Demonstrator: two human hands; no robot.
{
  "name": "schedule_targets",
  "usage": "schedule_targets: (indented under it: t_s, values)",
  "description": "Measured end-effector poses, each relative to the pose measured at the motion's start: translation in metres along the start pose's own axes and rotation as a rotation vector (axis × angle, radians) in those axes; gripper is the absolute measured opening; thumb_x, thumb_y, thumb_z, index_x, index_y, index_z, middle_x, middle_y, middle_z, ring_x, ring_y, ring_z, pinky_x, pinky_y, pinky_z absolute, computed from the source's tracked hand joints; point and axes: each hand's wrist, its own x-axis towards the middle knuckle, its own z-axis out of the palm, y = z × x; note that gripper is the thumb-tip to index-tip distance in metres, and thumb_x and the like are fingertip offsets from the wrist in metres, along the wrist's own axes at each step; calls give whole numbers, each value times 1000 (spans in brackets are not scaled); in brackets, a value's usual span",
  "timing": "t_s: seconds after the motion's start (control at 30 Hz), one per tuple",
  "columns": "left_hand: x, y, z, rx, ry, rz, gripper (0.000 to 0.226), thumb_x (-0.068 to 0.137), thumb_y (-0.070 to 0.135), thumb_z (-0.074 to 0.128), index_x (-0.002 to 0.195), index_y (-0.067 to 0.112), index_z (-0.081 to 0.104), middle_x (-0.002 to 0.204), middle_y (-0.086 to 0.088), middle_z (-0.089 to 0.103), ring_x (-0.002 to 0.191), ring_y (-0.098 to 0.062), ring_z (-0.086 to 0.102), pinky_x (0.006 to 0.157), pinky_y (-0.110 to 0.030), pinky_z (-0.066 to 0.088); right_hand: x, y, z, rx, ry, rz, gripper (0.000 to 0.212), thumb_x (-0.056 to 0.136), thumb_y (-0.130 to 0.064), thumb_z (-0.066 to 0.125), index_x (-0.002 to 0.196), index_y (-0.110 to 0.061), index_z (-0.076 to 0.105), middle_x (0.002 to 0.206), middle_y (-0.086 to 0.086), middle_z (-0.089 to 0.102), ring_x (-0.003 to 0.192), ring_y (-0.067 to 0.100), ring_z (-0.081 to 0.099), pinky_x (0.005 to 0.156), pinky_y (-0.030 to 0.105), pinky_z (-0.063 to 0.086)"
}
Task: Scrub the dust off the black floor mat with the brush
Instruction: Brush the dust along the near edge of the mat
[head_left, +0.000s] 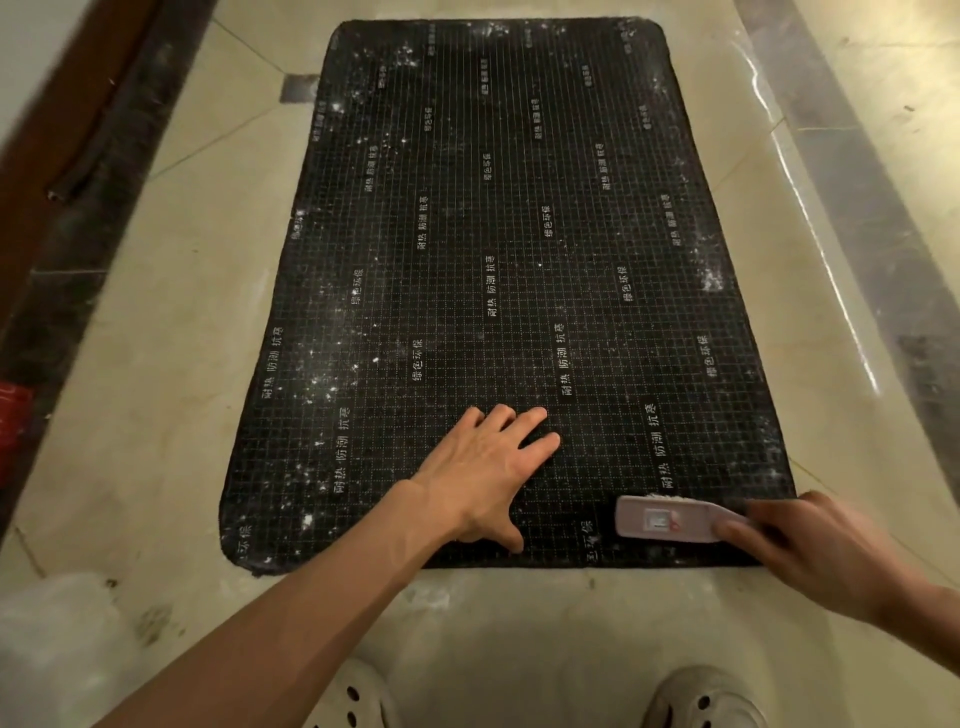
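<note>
The black floor mat (493, 291) lies flat on the pale tiled floor (171, 322), long side running away from the person, its face marked with a fine white grid and scattered white dust, thickest along the left side and the far corners. At its near right corner the pink brush (670, 519) rests bristles-down on the mat, a small label on its back too blurred to read. The right hand (821, 551) grips the brush's handle end, fingers curled round it. The left hand (488, 473) presses flat on the mat just left of the brush, fingers straight and spread, thumb out toward the near edge.

White Chinese writing repeats in rows across the mat: 耐热 防潮 抗寒 and 绿色环保.

Beyond the mat's right edge a sheet of clear plastic (810, 171) lies on the floor. A dark stone border (88, 208) runs along the left side. Something red (13, 410) shows at the left edge, and a whitish blurred object (57, 623) sits at near left. Two pale perforated clogs (701, 699) stand at the bottom.
</note>
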Motion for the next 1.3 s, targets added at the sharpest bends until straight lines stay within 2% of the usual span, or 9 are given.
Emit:
schedule_targets:
  t_s: [0.17,0.4,0.6,0.7,0.83,0.97,1.07,1.13,1.3]
  values:
    - [2,-1,1,-14,-5,7,122,65,66,80,157,27,11,166,-2,0,147,-31,11,120,-55,16,14,-34,21,-18,13,9,56,91,-71,30,58,-31,50,45,-11,48,38,6,49,36,16,36]
    - [0,-1,0,-34,22,11,115,70,66,77,157,26,12,166,-3,2,147,-30,12,120,-54,14,13,-21,15,-11,-57,57,71,84,-84,11,64,-32,55,54,-10,57,46,7,56,44,21,46]
    - [0,-5,0,-81,74,-22,118,70,71,73,157,19,11,165,-7,6,147,-30,15,119,-50,16,25,-62,25,-44,-76,25,60,89,-78,26,72,-30,57,59,-9,58,52,6,57,47,19,44]
    - [-5,-7,5,-54,102,-48,114,71,71,71,155,19,16,164,-8,8,146,-29,15,120,-50,16,24,-43,22,-68,-75,30,69,81,-87,12,69,-34,54,61,-10,59,54,6,57,54,22,51]
    - [-9,-5,5,-29,108,-55,113,69,72,72,155,20,19,164,-10,10,146,-29,15,119,-50,16,14,-22,6,-21,-35,44,75,79,-89,7,60,-33,52,52,-12,54,49,7,56,44,20,45]
    - [-7,-1,2,-27,93,-41,116,67,79,67,154,18,21,163,-11,12,146,-30,17,118,-50,18,22,-58,26,-49,-82,-26,71,83,-84,12,67,-31,55,58,-9,59,52,8,58,49,22,48]
    - [-4,1,2,4,78,-34,115,68,76,70,154,19,20,163,-12,11,146,-30,16,118,-50,18,25,-46,13,-96,-125,-20,71,79,-86,3,66,-35,51,58,-11,57,51,7,58,47,20,46]
    - [-4,1,2,5,71,-38,115,67,73,72,154,19,19,163,-11,9,146,-30,15,118,-50,16,22,-37,2,-102,-161,-8,66,80,-83,6,64,-36,48,55,-15,53,47,6,55,44,17,42]
    - [-2,1,2,-12,89,-32,115,65,78,70,151,18,24,162,-13,14,146,-31,18,118,-51,19,38,-58,20,-121,-93,-60,75,83,-85,9,73,-30,60,58,-9,58,50,9,58,44,19,46]
